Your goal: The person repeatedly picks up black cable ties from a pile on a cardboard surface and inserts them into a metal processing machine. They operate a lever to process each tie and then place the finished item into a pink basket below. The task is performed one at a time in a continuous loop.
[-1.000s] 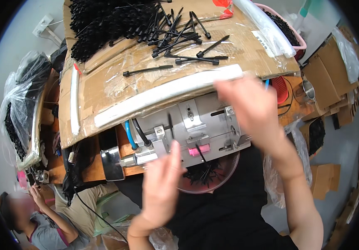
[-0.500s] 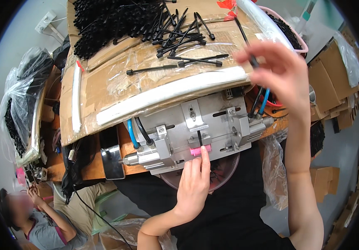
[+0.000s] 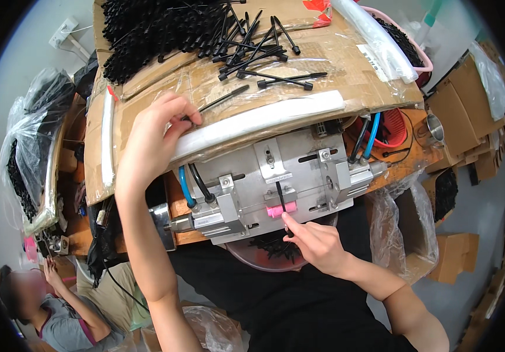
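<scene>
My left hand [image 3: 157, 130] is at the front of the cardboard, its fingers pinching the thick end of a thin black rod [image 3: 224, 98]. The rod's slim end points toward the back right. Below, my right hand [image 3: 322, 245] grips the near end of another black rod [image 3: 280, 193] between thumb and fingers. That rod lies across a pink block [image 3: 281, 209] at the middle of a metal fixture [image 3: 299, 141], its far end near a small metal stop [image 3: 274, 174]. Several loose black rods [image 3: 284, 81] lie right of my left hand.
Behind is a large heap of black rods [image 3: 152, 29] on the cardboard [image 3: 199, 82], edged by a white padded strip [image 3: 264, 122]. Blue air hoses [image 3: 184, 186] run to the fixture. Under it sits a bowl [image 3: 246, 258] holding rods. A red basket [image 3: 402, 132] and metal cup [image 3: 431, 130] stand right.
My right hand has come down from the upper right with a rod to the pink block. My left hand has left the block and now pinches a rod on the cardboard.
</scene>
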The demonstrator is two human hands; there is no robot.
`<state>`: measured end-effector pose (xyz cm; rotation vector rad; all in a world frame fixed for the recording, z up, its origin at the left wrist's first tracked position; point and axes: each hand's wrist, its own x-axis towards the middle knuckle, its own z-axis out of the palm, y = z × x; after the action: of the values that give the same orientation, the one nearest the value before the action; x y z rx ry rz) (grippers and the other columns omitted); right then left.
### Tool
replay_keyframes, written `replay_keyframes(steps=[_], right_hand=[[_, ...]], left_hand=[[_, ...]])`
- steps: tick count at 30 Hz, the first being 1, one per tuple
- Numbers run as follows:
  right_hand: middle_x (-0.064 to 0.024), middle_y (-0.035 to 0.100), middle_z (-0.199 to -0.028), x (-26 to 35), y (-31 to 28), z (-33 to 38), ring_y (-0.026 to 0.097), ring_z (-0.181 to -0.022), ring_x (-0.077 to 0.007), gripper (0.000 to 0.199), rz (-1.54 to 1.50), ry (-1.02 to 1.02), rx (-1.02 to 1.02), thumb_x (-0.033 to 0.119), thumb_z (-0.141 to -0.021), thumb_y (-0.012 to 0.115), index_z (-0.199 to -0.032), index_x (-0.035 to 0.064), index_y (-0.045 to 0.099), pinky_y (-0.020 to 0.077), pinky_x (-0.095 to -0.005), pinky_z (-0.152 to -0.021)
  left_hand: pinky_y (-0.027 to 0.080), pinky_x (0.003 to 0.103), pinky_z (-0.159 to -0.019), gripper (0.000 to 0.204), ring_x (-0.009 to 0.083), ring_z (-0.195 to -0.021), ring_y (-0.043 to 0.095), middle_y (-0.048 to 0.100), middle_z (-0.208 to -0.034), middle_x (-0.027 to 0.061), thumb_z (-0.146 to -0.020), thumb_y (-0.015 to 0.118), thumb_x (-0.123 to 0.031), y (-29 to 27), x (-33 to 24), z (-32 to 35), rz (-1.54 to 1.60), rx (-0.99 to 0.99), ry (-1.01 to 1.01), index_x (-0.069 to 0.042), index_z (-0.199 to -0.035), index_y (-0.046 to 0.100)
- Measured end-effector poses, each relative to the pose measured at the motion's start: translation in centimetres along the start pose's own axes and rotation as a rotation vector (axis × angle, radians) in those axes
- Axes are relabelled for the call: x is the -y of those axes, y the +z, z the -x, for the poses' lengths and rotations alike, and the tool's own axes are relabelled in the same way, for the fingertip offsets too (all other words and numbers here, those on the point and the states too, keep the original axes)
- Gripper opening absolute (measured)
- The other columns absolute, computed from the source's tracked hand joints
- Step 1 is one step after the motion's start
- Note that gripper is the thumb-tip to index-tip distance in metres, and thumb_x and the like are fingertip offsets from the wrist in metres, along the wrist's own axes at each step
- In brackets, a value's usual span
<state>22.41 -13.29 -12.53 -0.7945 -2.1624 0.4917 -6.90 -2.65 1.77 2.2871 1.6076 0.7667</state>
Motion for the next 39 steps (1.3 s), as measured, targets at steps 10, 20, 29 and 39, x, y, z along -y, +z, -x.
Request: replay_keyframes(steps=[10,20,29,39], right_hand=[[-0.0092,0.062,-0.088,-1.4,-8.3,-15.8,0.063,-0.085,-0.0281,0.032,0.540,-0.151,-0.210,0.005,-0.081,0.068,-0.112,0.0054,0.060,0.0515,-0.0403,-0.065],[-0.0004,0.056,-0.074,-5.3,-13.2,-21.5,0.049,-0.068,-0.0034,0.024,-0.070,0.073,0.175,0.010,-0.095,0.058,-0.119,0.0043,0.061,0.0388,-0.0207,-0.058],[-0.0121,0.065,-0.085,0.0,-8.3,-5.1,0.062,-0.069,-0.0225,0.046,-0.015,-0.213,-0.072,-0.006,-0.074,0.077,-0.117,-0.0050,0.061,0.0502,-0.0310,-0.059],[-0.0104,0.057,-0.075,0.4,0.1,-0.2,0.055,-0.061,-0.0227,0.067,-0.021,0.017,0.016,-0.005,-0.074,0.077,-0.134,-0.0107,0.050,0.0469,-0.0359,-0.057]], left_hand=[[0.046,0.037,-0.078,0.085,0.0260,-0.083,0.050,0.055,-0.094,0.0121,-0.068,0.074,0.012,10.4,-10.7,13.6,-0.120,-0.161,-0.107,0.009,-0.145,0.040],[0.046,0.038,-0.082,0.069,0.0267,-0.091,0.052,0.053,-0.100,0.0127,-0.081,0.068,0.003,17.1,-12.8,13.3,-0.128,-0.040,-0.101,0.010,-0.144,0.038],[0.047,0.036,-0.084,0.064,0.0266,-0.090,0.054,0.053,-0.097,0.0121,-0.078,0.060,0.003,11.2,-11.3,9.6,-0.099,-0.143,-0.013,0.001,-0.142,0.048],[0.050,0.030,-0.075,0.011,0.0191,-0.077,0.058,0.060,-0.094,0.0096,-0.086,0.059,0.004,3.8,-3.0,-3.9,0.064,-0.106,-0.055,-0.001,-0.094,0.065]])
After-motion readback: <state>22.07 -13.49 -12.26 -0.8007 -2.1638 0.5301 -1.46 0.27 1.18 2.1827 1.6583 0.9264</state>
